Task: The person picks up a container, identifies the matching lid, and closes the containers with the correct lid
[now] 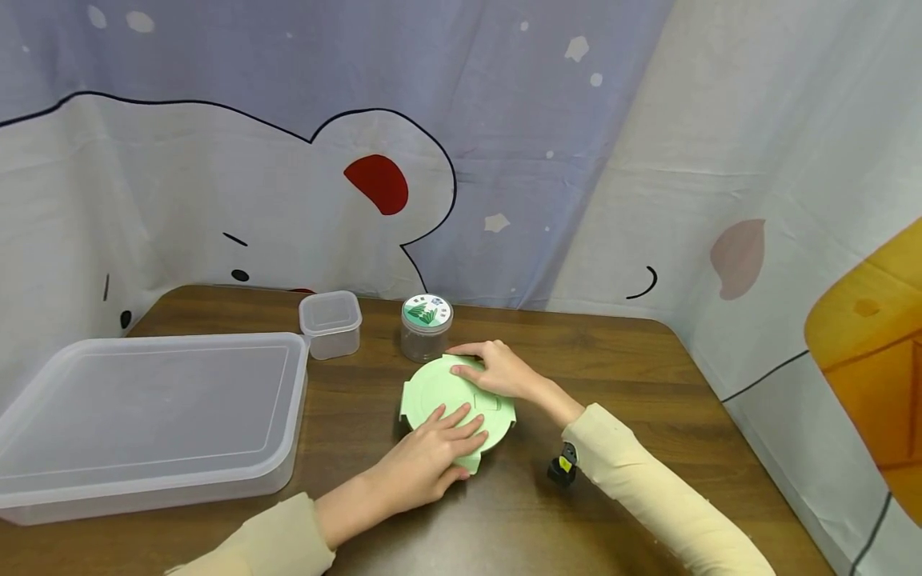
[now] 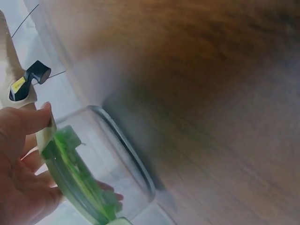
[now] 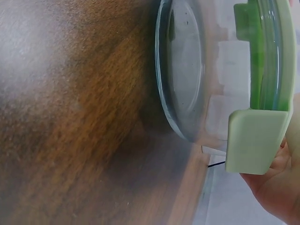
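A round glass food container (image 3: 187, 65) with a pale green lid (image 1: 432, 392) sits on the wooden table. Clip tabs stick out around the lid's rim. My left hand (image 1: 426, 460) rests on the near part of the lid with its fingers spread. Its thumb is by a near clip (image 2: 46, 138) in the left wrist view. From the far right, my right hand (image 1: 504, 372) grips the lid's far edge, its thumb on the top; some fingertips are hidden. Another green clip (image 3: 255, 143) shows large in the right wrist view.
Just behind the container stands a clear jar (image 1: 425, 336) with a green and white label on top. Left of it is a small clear square box (image 1: 331, 328). A large translucent lidded bin (image 1: 158, 416) fills the table's left. A patterned curtain (image 1: 519, 160) hangs behind.
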The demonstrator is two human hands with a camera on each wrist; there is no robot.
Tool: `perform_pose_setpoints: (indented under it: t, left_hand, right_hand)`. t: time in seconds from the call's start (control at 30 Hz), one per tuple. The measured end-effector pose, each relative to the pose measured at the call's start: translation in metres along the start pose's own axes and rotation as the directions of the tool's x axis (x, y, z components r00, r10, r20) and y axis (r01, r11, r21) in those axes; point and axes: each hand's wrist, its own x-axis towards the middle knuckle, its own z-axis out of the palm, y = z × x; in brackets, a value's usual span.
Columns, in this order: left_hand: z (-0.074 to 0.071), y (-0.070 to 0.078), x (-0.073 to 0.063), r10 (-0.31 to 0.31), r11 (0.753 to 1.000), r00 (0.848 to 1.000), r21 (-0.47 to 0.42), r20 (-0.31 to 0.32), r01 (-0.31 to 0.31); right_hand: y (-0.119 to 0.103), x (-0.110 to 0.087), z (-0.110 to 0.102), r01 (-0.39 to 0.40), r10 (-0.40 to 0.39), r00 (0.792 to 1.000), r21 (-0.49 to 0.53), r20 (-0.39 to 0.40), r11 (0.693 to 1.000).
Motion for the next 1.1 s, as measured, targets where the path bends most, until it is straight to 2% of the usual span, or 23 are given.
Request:
perform_pose_setpoints:
  t: [0.1,0.4,0.8,1.1]
  left_hand:
    - [0.0,0.0,-0.001,0.012,1.0,1.0,0.02,0.0,-0.012]
    - [0.003,-0.001,-0.002,0.007,1.0,1.0,-0.003,-0.018,-0.007]
    - [0.006,-0.002,-0.005,0.032,0.998,0.999,0.054,-0.043,-0.029]
    - [0.01,0.002,-0.003,0.076,0.979,0.996,0.192,-0.056,-0.064]
  right_hand:
    - [0.0,0.0,0.0,0.004,-0.004,1.0,0.005,-0.003,1.0]
    - [0.002,0.0,0.005,0.004,-0.003,0.999,0.018,-0.04,1.0]
    - [0.001,0.0,0.01,-0.007,0.009,0.997,0.018,-0.078,1.0]
    - [0.001,0.0,0.011,-0.02,0.023,0.997,0.03,-0.075,0.999]
